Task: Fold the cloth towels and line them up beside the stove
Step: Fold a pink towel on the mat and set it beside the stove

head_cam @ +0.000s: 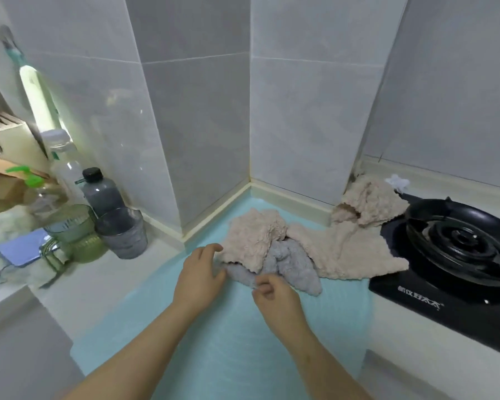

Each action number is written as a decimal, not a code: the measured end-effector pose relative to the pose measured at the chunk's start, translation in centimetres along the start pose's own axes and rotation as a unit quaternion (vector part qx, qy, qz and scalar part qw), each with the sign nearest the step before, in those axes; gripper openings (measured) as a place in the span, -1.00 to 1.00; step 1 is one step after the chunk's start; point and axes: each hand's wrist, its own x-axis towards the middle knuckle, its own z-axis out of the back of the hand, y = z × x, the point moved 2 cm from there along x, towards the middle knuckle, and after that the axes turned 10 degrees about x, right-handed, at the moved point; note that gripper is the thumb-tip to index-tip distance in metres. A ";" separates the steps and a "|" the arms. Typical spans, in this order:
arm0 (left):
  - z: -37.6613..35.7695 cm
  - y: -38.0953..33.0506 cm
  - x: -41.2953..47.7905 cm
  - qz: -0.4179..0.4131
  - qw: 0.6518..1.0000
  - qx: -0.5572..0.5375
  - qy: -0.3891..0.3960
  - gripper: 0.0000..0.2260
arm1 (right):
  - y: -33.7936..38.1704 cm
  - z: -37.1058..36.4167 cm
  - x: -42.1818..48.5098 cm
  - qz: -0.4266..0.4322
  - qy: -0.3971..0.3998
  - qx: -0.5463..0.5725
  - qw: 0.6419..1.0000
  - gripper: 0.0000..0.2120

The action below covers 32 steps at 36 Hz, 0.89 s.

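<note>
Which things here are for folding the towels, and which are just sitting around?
For the job: grey towel, pinched by the right hand; left hand beside it; left beige towel; middle beige towel; back beige towel; stove.

Just sitting around: dark bottle, clear bottle, grey cup, green cup.

Glossy pale-grey tiled walls (300, 111), 12 o'clock; cream countertop (104, 272), 9 o'clock; bright glare strip (38, 93), 10 o'clock.

My right grip (274, 295) pinches the crumpled gray towel (289, 269) at its near edge. My left grip (198, 280), fingers loose, is just beside it. Beige towels (350, 252) lie toward the stove (456, 243).
</note>
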 end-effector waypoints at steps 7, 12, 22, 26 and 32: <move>-0.3 3.7 4.1 -0.169 0.982 0.009 0.083 -0.57 | 0.1 -5.7 -0.1 -0.019 -0.212 -0.042 0.976 -0.71; -1.3 3.3 5.8 -0.201 0.973 -0.018 0.114 -0.50 | 0.1 -8.1 -1.9 -0.032 -0.287 -0.032 0.957 -0.70; -1.2 3.7 7.7 -0.194 0.969 -0.151 0.005 -0.87 | -1.0 -9.9 -2.9 0.002 -0.355 -0.080 0.931 -0.75; -0.4 5.2 7.0 -0.225 0.945 -0.239 -0.014 -0.89 | -1.2 -10.1 -3.3 0.035 -0.393 -0.064 0.917 -0.76; 0.1 9.0 4.6 -0.212 0.912 -0.347 -0.054 -0.85 | -1.3 -10.0 -4.3 0.064 -0.448 -0.027 0.892 -0.75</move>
